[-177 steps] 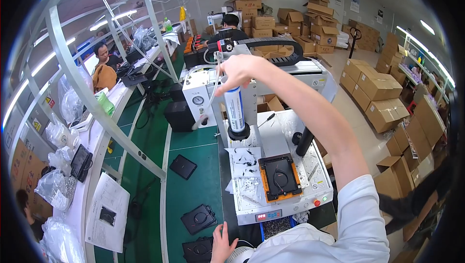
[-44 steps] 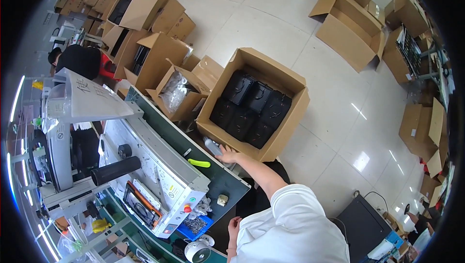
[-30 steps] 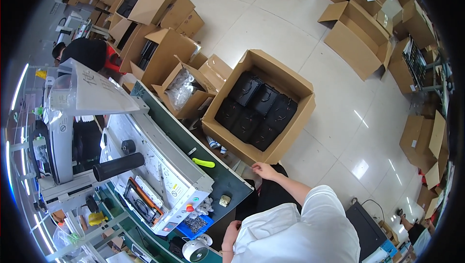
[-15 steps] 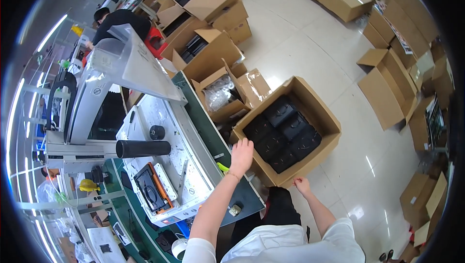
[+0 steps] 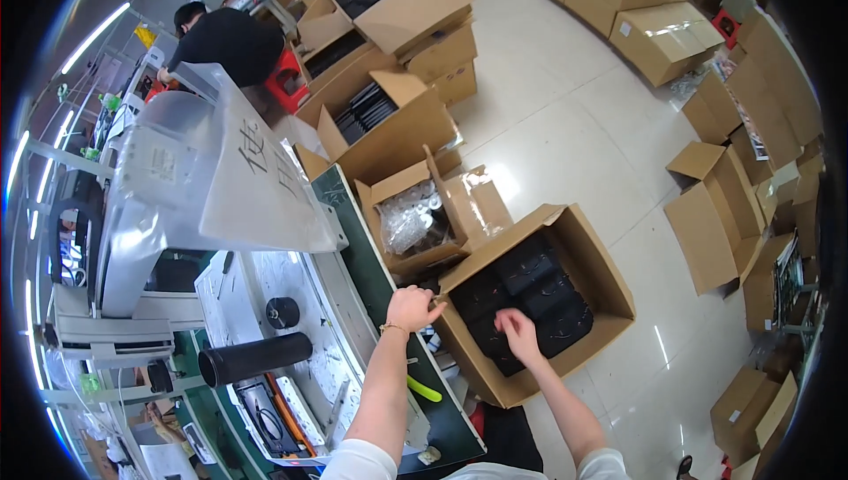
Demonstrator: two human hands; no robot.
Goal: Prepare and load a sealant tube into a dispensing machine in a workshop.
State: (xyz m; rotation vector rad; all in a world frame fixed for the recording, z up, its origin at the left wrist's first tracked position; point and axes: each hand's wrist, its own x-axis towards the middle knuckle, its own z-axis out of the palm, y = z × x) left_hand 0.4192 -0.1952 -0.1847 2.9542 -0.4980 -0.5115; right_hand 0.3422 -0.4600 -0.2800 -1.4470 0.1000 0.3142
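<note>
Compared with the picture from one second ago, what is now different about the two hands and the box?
The left hand moved forward from beside the body to the left rim of the open cardboard box, apparently touching it. The right hand moved from the box's near edge to above the black devices inside. The devices and the lime-green tool appear to have stayed in place.

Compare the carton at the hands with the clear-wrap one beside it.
The big carton holds black items; the small carton, clear plastic wrap. The big carton's opening is wider than the small carton's. The left hand and right hand are at the big carton, not the small carton. Both are open brown cardboard.
</note>
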